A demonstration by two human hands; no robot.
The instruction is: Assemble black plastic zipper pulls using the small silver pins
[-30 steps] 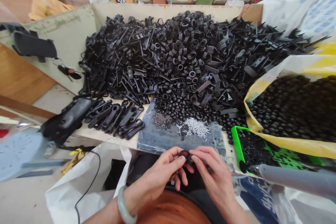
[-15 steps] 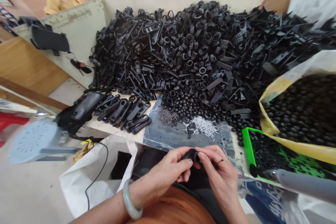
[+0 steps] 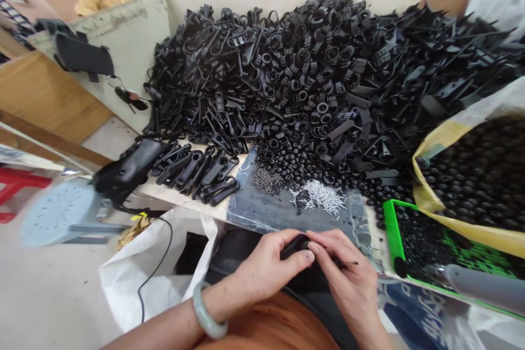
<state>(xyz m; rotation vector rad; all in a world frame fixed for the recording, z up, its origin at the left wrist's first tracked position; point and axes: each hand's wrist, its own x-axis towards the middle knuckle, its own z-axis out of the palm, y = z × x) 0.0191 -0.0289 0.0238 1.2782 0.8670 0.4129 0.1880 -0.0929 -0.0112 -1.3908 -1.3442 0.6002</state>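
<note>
My left hand (image 3: 270, 265) and my right hand (image 3: 348, 268) meet low in the view, just in front of the bench edge. Between their fingertips is a small black plastic part (image 3: 296, 246), partly hidden by my fingers. My left hand grips it, while a thin dark pin (image 3: 346, 263) sticks out from my right fingers. A jade bangle (image 3: 209, 311) circles my left wrist. Directly ahead lies a blue-grey mat (image 3: 262, 213) holding a heap of silver pins (image 3: 318, 197) and a heap of dark screws (image 3: 266, 180).
A huge heap of black plastic parts (image 3: 287, 76) fills the walled bench. Black levers (image 3: 197, 175) lie in rows at left. Black beads fill a yellow bag (image 3: 471, 175) at right, above a green tray (image 3: 394, 240). A grey tube (image 3: 484, 284) juts in at lower right.
The black part has turned from a ring held upright to a flatter position in my left fingers. The pin now shows at my right hand. The whole view has shifted slightly upward and rightward.
</note>
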